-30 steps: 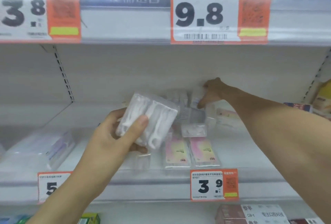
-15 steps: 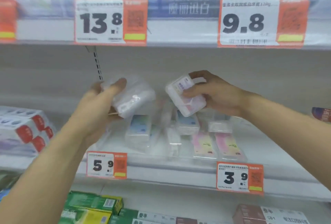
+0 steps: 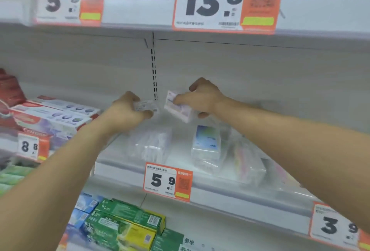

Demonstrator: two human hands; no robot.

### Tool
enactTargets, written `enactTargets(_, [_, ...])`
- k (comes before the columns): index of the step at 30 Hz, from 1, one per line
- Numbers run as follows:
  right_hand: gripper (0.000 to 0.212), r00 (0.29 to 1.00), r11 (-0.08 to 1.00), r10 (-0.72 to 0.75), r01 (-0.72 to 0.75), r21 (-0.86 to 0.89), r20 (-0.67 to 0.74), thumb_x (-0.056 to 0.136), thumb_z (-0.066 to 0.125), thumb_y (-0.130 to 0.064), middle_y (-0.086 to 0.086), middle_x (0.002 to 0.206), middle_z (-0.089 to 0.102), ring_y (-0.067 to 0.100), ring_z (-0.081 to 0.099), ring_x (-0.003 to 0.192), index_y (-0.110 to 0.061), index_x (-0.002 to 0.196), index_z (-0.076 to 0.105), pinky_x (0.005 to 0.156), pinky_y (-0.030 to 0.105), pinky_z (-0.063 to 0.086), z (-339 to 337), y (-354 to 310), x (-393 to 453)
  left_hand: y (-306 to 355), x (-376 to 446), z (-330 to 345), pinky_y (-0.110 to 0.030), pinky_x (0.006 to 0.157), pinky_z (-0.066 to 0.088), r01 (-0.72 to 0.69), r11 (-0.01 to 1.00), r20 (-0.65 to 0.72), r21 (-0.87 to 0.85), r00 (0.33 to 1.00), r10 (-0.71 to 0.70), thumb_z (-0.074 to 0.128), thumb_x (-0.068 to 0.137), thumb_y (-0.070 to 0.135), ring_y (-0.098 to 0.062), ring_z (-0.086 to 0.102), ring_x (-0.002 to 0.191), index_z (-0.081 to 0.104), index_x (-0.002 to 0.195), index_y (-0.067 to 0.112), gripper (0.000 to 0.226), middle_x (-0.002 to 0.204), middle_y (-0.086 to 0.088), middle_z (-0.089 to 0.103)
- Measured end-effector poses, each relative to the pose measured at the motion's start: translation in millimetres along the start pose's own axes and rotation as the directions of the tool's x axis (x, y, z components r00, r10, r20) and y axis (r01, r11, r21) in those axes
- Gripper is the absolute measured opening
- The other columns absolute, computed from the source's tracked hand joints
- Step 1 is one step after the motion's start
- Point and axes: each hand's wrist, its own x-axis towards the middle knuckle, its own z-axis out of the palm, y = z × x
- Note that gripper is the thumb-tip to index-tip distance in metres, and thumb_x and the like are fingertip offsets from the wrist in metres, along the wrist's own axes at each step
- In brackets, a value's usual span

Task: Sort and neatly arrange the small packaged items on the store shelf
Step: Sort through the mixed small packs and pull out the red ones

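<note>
My left hand [image 3: 128, 110] grips a small clear plastic pack [image 3: 145, 106] near the back of the white shelf [image 3: 124, 165]. My right hand [image 3: 202, 98] holds a second small pack [image 3: 177, 108] with a pale label, tilted, just to the right of the first. The two packs are close but apart. Below the hands, on the shelf, lie a clear pack of floss picks [image 3: 152, 146], a blue-labelled pack [image 3: 206, 146] and pink-labelled packs [image 3: 247, 162]. The picture is motion-blurred.
Toothpaste boxes [image 3: 54, 114] are stacked on the shelf to the left. Green and yellow boxes [image 3: 124, 224] fill the lower shelf. Price tags 5.9 [image 3: 167, 182], 3.9 [image 3: 336, 228] and 13.8 [image 3: 226, 0] hang on the shelf edges. A slotted upright [image 3: 153, 70] runs down the back wall.
The view has swung left and nearer. Both hands, each still holding its pack, have reached deeper toward the back of the shelf and come closer together.
</note>
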Motion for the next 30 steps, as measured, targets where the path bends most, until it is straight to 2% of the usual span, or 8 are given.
enactTargets(4, [0.045, 0.991, 0.992, 0.031, -0.014, -0.129, 0.130, 0.066, 0.080, -0.037, 0.004, 0.087, 0.062, 0.023, 0.063, 0.077, -0.007, 0.094, 0.063, 0.065, 0.031, 0.057, 28.6, 5.1, 6.6, -2.7, -2.5, -0.6, -0.029, 0.074, 0.035, 0.053, 0.966, 0.038, 0.252, 0.997, -0.064, 0.058, 0.088, 0.046, -0.031, 0.052, 0.105, 0.038, 0.129, 0.001, 0.064, 0.127, -0.018, 0.052])
enactTargets(7, [0.049, 0.977, 0.983, -0.021, 0.059, -0.175, 0.211, 0.074, 0.077, -0.034, 0.011, 0.098, 0.063, 0.026, 0.064, 0.084, -0.002, 0.110, 0.069, 0.075, 0.030, 0.053, 14.2, 8.9, 4.3, 3.3, -4.4, 4.9, -0.037, 0.088, 0.041, 0.029, 0.924, -0.046, 0.381, 0.999, -0.012, 0.058, 0.087, 0.045, -0.038, 0.045, 0.120, 0.035, 0.131, -0.003, 0.069, 0.130, -0.024, 0.046])
enactTargets(11, [0.024, 0.973, 0.930, -0.194, 0.142, -0.338, -0.127, 0.086, 0.064, -0.023, 0.001, 0.113, 0.065, 0.018, 0.061, 0.100, -0.015, 0.108, 0.069, 0.082, 0.028, 0.050, -61.2, 33.4, 4.9, 33.8, -12.8, 21.8, -0.038, 0.093, 0.041, -0.177, 0.959, -0.216, 0.222, 0.950, 0.225, 0.062, 0.087, 0.033, -0.036, 0.048, 0.117, 0.048, 0.130, 0.006, 0.052, 0.125, -0.018, 0.053])
enactTargets(14, [0.022, 0.971, 0.838, -0.126, -0.005, -0.545, -0.203, 0.088, 0.058, -0.016, 0.009, 0.109, 0.072, 0.026, 0.064, 0.100, -0.007, 0.099, 0.074, 0.080, 0.027, 0.050, -111.6, 77.0, 18.1, 71.1, -25.4, 43.5, -0.025, 0.082, 0.041, -0.367, 0.926, -0.050, 0.089, 0.927, 0.372, 0.061, 0.088, 0.037, -0.020, 0.057, 0.109, 0.062, 0.113, 0.019, 0.032, 0.115, -0.002, 0.063])
enactTargets(17, [0.044, 0.988, 0.731, 0.101, -0.152, -0.666, -0.115, 0.091, 0.065, -0.033, 0.008, 0.141, 0.053, 0.027, 0.051, 0.126, -0.013, 0.129, 0.062, 0.098, 0.029, 0.041, -145.6, 120.5, 25.9, 105.8, -35.1, 68.4, -0.024, 0.082, 0.040, -0.390, 0.921, 0.180, -0.019, 0.905, 0.387, 0.057, 0.088, 0.050, -0.013, 0.056, 0.110, 0.064, 0.106, 0.029, 0.028, 0.115, 0.007, 0.061])
enactTargets(20, [0.083, 0.932, 0.815, 0.361, -0.332, -0.474, -0.033, 0.077, 0.069, -0.065, 0.000, 0.148, 0.040, 0.028, 0.051, 0.118, -0.028, 0.145, 0.042, 0.094, 0.042, 0.052, -159.7, 161.6, 31.3, 122.0, -43.4, 95.4, -0.024, 0.083, 0.032, -0.435, 0.865, 0.378, 0.250, 0.866, 0.327, 0.044, 0.092, 0.058, -0.019, 0.049, 0.117, 0.054, 0.125, 0.030, 0.045, 0.128, 0.001, 0.053])
enactTargets(24, [0.092, 0.932, 0.910, 0.361, -0.360, -0.204, -0.031, 0.066, 0.078, -0.065, 0.007, 0.137, 0.047, 0.030, 0.064, 0.091, -0.028, 0.142, 0.042, 0.076, 0.042, 0.061, -156.1, 195.8, 40.7, 126.7, -53.4, 116.2, -0.030, 0.094, 0.031, -0.414, 0.760, 0.434, 0.500, 0.880, 0.194, 0.024, 0.100, 0.053, -0.025, 0.045, 0.117, 0.051, 0.128, 0.020, 0.051, 0.126, -0.007, 0.054])
enactTargets(30, [0.079, 0.949, 0.941, 0.286, -0.304, -0.150, -0.130, 0.068, 0.080, -0.049, 0.003, 0.127, 0.049, 0.028, 0.059, 0.103, -0.022, 0.135, 0.049, 0.056, 0.039, 0.061, -161.3, 195.6, 36.2, 148.9, -53.1, 130.0, -0.034, 0.084, 0.035, -0.124, 0.990, 0.435, 0.073, 0.897, 0.080, 0.031, 0.101, 0.031, -0.026, 0.046, 0.096, 0.053, 0.104, 0.005, 0.034, 0.118, -0.017, 0.055])
